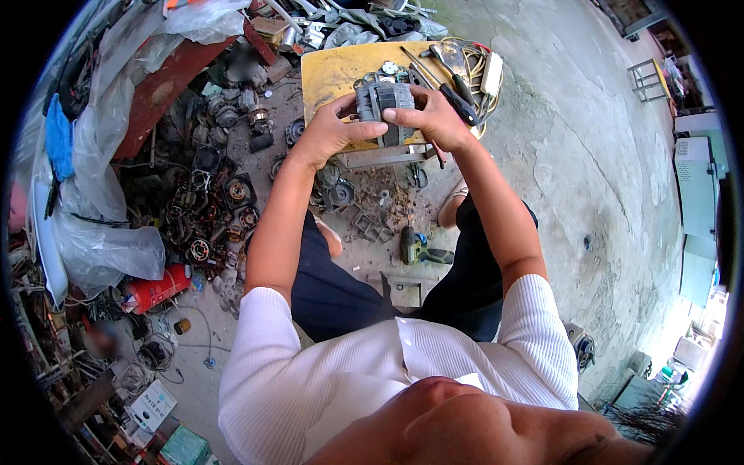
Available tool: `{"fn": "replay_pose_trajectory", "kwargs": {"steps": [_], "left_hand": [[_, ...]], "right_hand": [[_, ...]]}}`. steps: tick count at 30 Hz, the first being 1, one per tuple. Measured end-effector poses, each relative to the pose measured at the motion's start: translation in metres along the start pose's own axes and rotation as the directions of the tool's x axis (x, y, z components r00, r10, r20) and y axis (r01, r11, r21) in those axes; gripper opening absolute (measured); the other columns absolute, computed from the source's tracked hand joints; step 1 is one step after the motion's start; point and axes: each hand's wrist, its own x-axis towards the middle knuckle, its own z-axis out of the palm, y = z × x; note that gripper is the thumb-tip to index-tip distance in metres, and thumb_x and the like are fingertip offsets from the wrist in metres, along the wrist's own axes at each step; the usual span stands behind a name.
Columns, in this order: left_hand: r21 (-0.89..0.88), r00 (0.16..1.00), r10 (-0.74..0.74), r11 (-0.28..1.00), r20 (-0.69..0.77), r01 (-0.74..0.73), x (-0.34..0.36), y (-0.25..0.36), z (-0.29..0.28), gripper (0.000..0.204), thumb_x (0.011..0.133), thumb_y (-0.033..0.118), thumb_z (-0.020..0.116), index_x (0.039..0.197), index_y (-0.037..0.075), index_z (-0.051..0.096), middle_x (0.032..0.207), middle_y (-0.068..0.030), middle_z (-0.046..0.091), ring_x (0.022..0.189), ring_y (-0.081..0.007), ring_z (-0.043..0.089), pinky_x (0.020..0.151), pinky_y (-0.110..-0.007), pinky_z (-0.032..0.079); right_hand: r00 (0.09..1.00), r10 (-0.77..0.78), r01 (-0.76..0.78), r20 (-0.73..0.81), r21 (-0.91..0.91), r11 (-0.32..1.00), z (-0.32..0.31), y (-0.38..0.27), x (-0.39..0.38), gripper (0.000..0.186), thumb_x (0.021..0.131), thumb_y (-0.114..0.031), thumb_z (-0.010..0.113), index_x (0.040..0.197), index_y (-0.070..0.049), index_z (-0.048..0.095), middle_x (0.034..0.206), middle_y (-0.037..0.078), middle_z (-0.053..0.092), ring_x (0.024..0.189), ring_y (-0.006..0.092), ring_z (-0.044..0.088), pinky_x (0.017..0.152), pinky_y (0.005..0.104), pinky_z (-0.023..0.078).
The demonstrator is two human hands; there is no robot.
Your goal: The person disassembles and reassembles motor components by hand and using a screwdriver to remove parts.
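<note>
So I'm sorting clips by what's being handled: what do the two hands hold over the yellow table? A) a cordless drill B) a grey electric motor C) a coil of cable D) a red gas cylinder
B: the left hand and right hand both grip a grey electric motor above the yellow table; the cordless drill lies on the ground.
</note>
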Motion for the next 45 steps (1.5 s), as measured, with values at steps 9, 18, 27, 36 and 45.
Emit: {"fn": "replay_pose_trajectory", "kwargs": {"steps": [9,18,27,36,45], "left_hand": [[-0.052,1.0,-0.008,0.999,-0.022,0.007,0.002,-0.012,-0.001,0.072,0.072,0.033,0.083,0.13,0.002,0.055,0.121,-0.0069,0.061,0.109,-0.0159,0.057,0.096,-0.031,0.044],[-0.074,0.995,0.018,0.997,-0.099,-0.025,-0.007,-0.003,0.01,0.076,0.073,0.034,0.082,0.134,0.001,0.051,0.125,-0.009,0.058,0.114,-0.0175,0.055,0.099,-0.032,0.041],[-0.127,0.997,0.025,0.991,-0.067,-0.034,-0.011,0.004,0.012,0.077,0.071,0.018,0.085,0.136,0.001,0.048,0.124,-0.0091,0.058,0.113,-0.0181,0.057,0.097,-0.033,0.046],[-0.09,0.997,0.039,0.995,-0.073,-0.045,-0.01,0.005,0.008,0.073,0.071,0.023,0.085,0.132,0.001,0.053,0.122,-0.0083,0.06,0.109,-0.0171,0.058,0.095,-0.031,0.045],[-0.06,1.0,0.008,0.998,-0.024,-0.009,-0.008,0.003,-0.001,0.073,0.07,0.027,0.084,0.131,0.001,0.055,0.12,-0.0081,0.062,0.108,-0.0159,0.058,0.095,-0.031,0.045]], "right_hand": [[0.999,0.052,-0.053,0.013,0.069,0.996,0.007,0.004,-0.006,0.07,0.077,-0.041,0.078,0.128,0.0,0.053,0.118,0.011,0.062,0.105,0.017,0.058,0.094,0.0307,0.044],[0.995,-0.028,0.026,0.095,0.027,0.999,0.009,-0.012,-0.011,0.088,0.067,-0.03,0.088,0.137,-0.001,0.044,0.125,0.009,0.058,0.115,0.0178,0.054,0.1,0.0318,0.042],[0.993,-0.099,0.096,0.06,0.047,0.994,0.013,-0.005,-0.014,0.092,0.062,-0.018,0.09,0.139,0.001,0.042,0.123,0.008,0.059,0.114,0.0171,0.055,0.101,0.0311,0.041],[0.991,-0.133,0.132,0.011,0.031,0.991,0.017,-0.004,-0.013,0.087,0.063,-0.02,0.089,0.136,0.001,0.045,0.12,0.008,0.06,0.11,0.0166,0.057,0.098,0.0302,0.043],[0.996,-0.044,0.041,0.075,0.041,0.998,0.011,-0.007,-0.011,0.082,0.063,-0.025,0.09,0.13,0.0,0.051,0.115,0.009,0.064,0.106,0.0173,0.06,0.094,0.0318,0.047]]}}
